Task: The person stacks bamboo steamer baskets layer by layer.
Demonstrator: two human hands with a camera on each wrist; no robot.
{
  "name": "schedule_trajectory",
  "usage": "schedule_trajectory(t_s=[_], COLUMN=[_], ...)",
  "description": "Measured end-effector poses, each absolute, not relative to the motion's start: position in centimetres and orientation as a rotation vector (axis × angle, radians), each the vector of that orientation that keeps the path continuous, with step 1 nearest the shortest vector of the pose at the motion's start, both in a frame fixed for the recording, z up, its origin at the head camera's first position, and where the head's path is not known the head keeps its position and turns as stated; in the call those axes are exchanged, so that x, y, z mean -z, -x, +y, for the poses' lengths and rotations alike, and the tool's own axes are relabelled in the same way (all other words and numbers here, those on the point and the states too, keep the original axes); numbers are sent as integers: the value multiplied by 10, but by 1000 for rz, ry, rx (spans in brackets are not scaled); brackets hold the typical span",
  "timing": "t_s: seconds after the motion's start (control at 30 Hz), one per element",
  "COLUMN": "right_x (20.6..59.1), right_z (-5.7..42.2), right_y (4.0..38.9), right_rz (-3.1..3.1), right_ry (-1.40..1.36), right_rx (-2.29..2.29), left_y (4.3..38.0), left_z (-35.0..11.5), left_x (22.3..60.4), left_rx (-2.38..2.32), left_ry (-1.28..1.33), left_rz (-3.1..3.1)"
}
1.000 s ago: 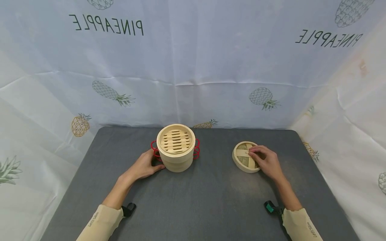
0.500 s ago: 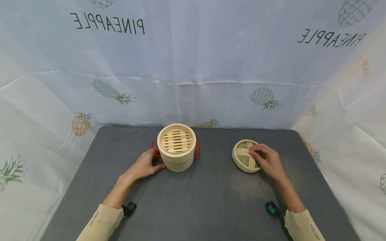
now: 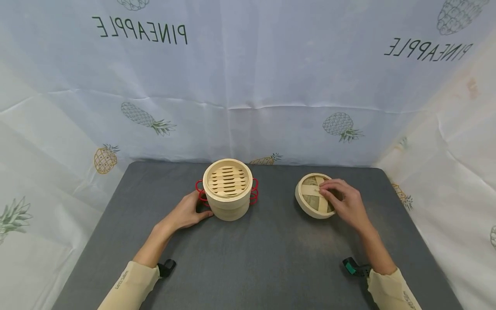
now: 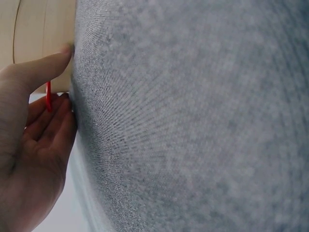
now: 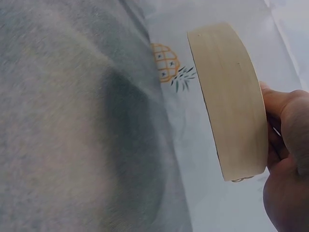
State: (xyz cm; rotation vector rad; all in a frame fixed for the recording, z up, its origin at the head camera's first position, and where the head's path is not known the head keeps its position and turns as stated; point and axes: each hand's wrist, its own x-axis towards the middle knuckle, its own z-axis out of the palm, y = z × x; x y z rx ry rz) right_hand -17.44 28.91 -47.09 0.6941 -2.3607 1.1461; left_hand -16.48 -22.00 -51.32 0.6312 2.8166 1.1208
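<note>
A round two-tier bamboo steamer (image 3: 228,206) with red side handles stands on the dark table, its slatted inside showing from above. My left hand (image 3: 186,211) holds it low on its left side, the thumb in front and the fingers round the back. In the left wrist view, the thumb presses the steamer wall (image 4: 46,34) beside a red handle (image 4: 49,99). To the right, my right hand (image 3: 346,204) pinches the top of a bamboo steamer lid (image 3: 313,196). The right wrist view shows the lid's rim (image 5: 229,101) raised off the table, its shadow below.
Under everything lies a dark grey tabletop (image 3: 255,258). A white pineapple-print cloth (image 3: 248,77) hangs behind the table and along both sides. On each wrist sits a dark strap device, the right one (image 3: 354,267) with a green patch.
My right hand has raised the steamer lid off the table, moving it slightly up and left. The left hand keeps its hold on the bamboo steamer.
</note>
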Motion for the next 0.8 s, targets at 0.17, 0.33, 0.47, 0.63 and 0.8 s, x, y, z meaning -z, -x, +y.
schedule_trajectory(t_s=[0.17,0.33,0.47,0.63,0.8], right_x=[463,456,451,444,439], right_z=[285,282,278,272,267], right_y=[175,176,177,178,178], right_rz=[-2351,-2338,-2328,-2299,-2283], right_ry=[-697,-704,-709,-735,-757], right_rx=[-1135,-1139,-1137,-1159,-1182], left_y=[165,171,169,166,165], left_z=[-221,-227,-224,-221,-220], left_x=[515,528,522,514,513], left_rx=[-1152,-1218,-1203,-1142,-1109], left_ry=[-659,-781,-753,-660,-637], left_rz=[2820,2842,2837,2814,2822])
